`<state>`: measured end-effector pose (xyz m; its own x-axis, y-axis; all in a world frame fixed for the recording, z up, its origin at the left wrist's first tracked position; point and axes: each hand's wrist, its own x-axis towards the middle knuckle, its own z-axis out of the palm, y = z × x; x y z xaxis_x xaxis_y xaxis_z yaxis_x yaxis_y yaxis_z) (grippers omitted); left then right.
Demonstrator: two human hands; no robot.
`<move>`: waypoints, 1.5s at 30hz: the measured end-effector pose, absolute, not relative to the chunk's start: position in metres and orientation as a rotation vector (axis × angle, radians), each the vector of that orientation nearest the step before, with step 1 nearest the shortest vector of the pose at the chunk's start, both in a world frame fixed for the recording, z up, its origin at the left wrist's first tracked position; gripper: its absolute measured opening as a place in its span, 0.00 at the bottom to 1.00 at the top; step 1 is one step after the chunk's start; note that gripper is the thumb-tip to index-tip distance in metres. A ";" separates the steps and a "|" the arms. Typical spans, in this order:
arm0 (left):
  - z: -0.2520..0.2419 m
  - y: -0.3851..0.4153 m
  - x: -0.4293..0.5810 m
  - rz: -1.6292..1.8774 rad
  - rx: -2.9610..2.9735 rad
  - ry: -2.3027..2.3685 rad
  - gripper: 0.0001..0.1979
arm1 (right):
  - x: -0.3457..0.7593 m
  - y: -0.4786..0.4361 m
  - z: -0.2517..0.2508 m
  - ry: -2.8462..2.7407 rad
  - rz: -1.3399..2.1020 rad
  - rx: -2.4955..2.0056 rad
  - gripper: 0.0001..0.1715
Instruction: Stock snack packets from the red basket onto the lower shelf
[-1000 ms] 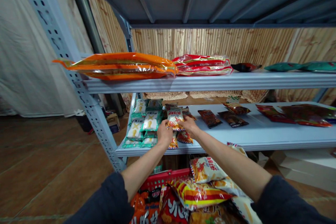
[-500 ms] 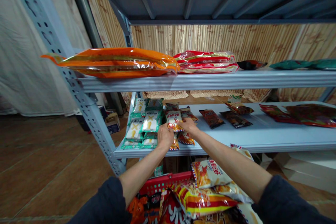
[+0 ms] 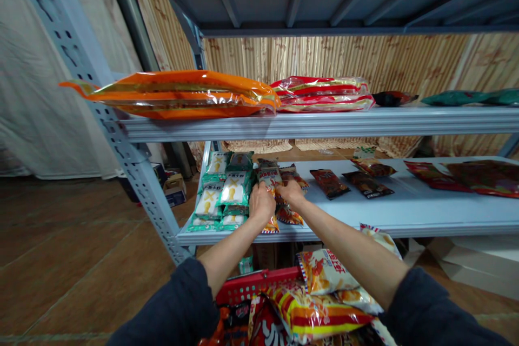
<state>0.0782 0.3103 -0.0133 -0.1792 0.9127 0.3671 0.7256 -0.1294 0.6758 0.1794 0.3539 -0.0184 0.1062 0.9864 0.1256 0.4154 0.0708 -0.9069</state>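
On the lower shelf lies a white-and-orange snack bag (image 3: 268, 174) with red lettering, on top of a small stack of similar bags. My left hand (image 3: 261, 204) covers its front left part, fingers bent over it. At its right edge is my right hand (image 3: 290, 193), its curled fingers against the bag and partly hidden. Orange snack bags (image 3: 290, 215) show below my right hand. Left of my hands stand piles of green-and-white snack packs (image 3: 234, 188), close beside my left hand.
A red basket (image 3: 259, 281) filled with snack bags, among them a yellow-and-red striped bag (image 3: 320, 311), stands below the shelf. Dark snack packs (image 3: 329, 183) lie further right. Large orange bags (image 3: 182, 94) rest on the shelf above. A perforated upright (image 3: 133, 162) rises at left.
My left hand has moved slightly up and further over the front of the bag. The bag sits a little further back on the stack. My right hand stays at its right edge.
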 end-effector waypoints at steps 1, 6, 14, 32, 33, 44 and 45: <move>-0.012 0.310 0.079 1.135 1.898 1.964 0.18 | 0.178 0.353 -0.016 -1.460 0.769 -1.538 0.22; -0.009 0.307 0.082 0.901 2.099 2.131 0.16 | 0.174 0.351 -0.010 -1.526 0.574 -1.741 0.25; -0.018 0.306 0.079 0.854 2.252 2.122 0.16 | 0.174 0.340 -0.016 -1.690 0.335 -1.843 0.33; -0.031 0.305 0.077 0.890 2.391 2.122 0.16 | 0.174 0.337 -0.030 -1.800 0.295 -1.662 0.35; -0.033 0.305 0.077 0.905 2.401 2.124 0.15 | 0.175 0.337 -0.031 -1.802 0.300 -1.660 0.35; -0.025 0.287 0.074 0.927 2.445 2.035 0.16 | 0.188 0.326 -0.021 -1.802 0.260 -1.661 0.33; -0.023 0.283 0.074 0.935 2.461 1.980 0.16 | 0.192 0.324 -0.020 -1.800 0.263 -1.664 0.32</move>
<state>0.0737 0.2831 -0.0225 0.1212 0.8497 0.5131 0.9361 -0.2698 0.2257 0.1917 0.3240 -0.0195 0.0306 0.9440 0.3285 0.8106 0.1688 -0.5607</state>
